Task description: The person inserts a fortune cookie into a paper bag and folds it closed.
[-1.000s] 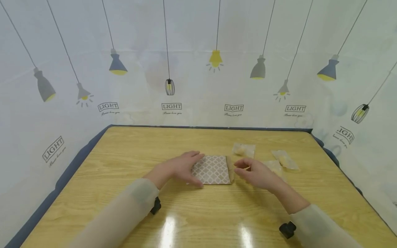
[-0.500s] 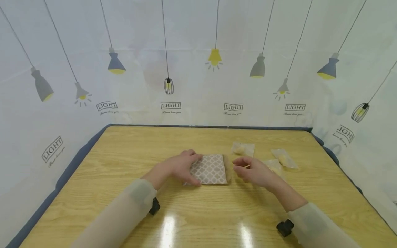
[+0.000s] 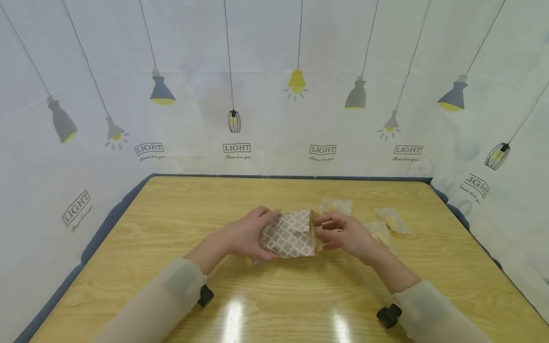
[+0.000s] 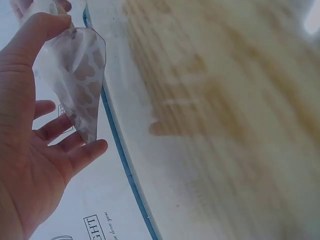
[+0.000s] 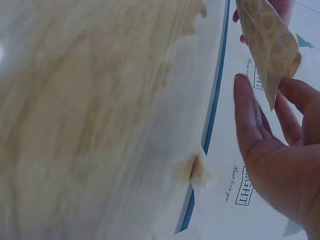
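Note:
A small paper bag [image 3: 287, 234] with a white lattice print lies on its side, its brown-lined mouth facing right. My left hand [image 3: 246, 238] grips its closed end, thumb on the near side and fingers on the far side. In the left wrist view, the bag [image 4: 85, 75] sits between thumb and fingers. My right hand [image 3: 351, 238] is at the mouth, fingers bent slightly and touching the rim; how far they reach inside is hidden. The right wrist view has a finger against the edge of the bag [image 5: 270, 42], with the thumb apart from it.
Three clear sachets with pale yellowish contents lie beyond and right of my right hand: a far sachet [image 3: 337, 206], a right sachet [image 3: 393, 221] and a near sachet [image 3: 381, 231] partly behind the hand. The wooden table [image 3: 193, 200] meets a lamp-printed curtain [image 3: 274, 119].
The bag's mouth has spread wider and the bag looks puffed up rather than flat. My right hand has moved left to the mouth. My left hand still holds the other end.

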`<control>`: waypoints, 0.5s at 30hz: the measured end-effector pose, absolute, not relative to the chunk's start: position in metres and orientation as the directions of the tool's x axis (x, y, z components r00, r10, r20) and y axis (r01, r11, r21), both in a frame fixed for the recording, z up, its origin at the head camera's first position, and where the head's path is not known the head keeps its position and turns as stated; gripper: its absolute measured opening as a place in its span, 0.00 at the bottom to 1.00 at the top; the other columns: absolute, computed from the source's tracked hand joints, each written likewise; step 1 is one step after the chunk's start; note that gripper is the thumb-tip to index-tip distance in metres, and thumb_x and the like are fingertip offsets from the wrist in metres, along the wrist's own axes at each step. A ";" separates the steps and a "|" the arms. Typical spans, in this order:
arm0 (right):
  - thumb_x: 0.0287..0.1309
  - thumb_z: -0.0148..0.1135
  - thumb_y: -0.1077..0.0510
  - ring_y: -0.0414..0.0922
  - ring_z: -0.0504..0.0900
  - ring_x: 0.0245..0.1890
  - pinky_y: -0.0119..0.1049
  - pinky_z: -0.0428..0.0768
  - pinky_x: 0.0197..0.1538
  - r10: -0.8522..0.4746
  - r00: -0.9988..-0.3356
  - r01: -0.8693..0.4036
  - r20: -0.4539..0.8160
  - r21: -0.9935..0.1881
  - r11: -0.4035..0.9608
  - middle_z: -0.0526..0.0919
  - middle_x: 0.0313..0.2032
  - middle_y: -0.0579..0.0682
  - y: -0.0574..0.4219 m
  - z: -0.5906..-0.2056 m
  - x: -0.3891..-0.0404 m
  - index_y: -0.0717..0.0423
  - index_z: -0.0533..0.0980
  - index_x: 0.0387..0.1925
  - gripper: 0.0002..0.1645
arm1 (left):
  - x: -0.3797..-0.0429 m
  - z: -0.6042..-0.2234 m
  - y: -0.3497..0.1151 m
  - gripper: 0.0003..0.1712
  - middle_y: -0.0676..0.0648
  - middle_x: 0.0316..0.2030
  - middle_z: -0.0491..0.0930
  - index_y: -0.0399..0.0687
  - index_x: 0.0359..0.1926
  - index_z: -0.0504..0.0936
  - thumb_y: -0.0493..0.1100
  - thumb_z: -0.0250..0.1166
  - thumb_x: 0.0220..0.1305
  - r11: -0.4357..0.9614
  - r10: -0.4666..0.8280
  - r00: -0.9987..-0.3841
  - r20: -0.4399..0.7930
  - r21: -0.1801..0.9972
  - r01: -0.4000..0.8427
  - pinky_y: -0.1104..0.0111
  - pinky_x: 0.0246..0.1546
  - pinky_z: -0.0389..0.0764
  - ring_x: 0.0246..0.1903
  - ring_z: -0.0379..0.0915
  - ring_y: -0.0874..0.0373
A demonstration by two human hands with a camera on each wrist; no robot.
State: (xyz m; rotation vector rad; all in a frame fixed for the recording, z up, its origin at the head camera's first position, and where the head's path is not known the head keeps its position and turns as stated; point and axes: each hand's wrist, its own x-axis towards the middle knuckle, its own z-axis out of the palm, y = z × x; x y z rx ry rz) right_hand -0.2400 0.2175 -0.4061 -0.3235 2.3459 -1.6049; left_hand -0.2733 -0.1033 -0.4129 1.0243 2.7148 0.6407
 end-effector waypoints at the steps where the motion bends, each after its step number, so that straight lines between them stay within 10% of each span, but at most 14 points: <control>1: 0.77 0.66 0.59 0.48 0.89 0.49 0.50 0.93 0.56 -0.338 -0.936 -0.024 -0.102 -0.937 0.349 0.83 0.60 0.65 0.217 -0.406 -0.240 0.62 0.79 0.68 0.23 | -0.273 -0.413 -0.103 0.70 0.41 0.76 0.66 0.54 0.89 0.53 0.59 0.84 0.53 0.664 0.662 -0.749 0.003 0.460 0.589 0.50 0.74 0.79 0.70 0.71 0.47; 15: 0.77 0.68 0.55 0.49 0.91 0.49 0.55 0.91 0.59 -0.332 -0.942 -0.073 -0.043 -0.941 0.329 0.85 0.65 0.62 0.204 -0.392 -0.235 0.59 0.80 0.69 0.25 | -0.266 -0.414 -0.097 0.87 0.35 0.86 0.47 0.49 0.90 0.39 0.59 0.91 0.44 0.668 0.648 -0.762 0.007 0.475 0.573 0.46 0.83 0.66 0.84 0.50 0.38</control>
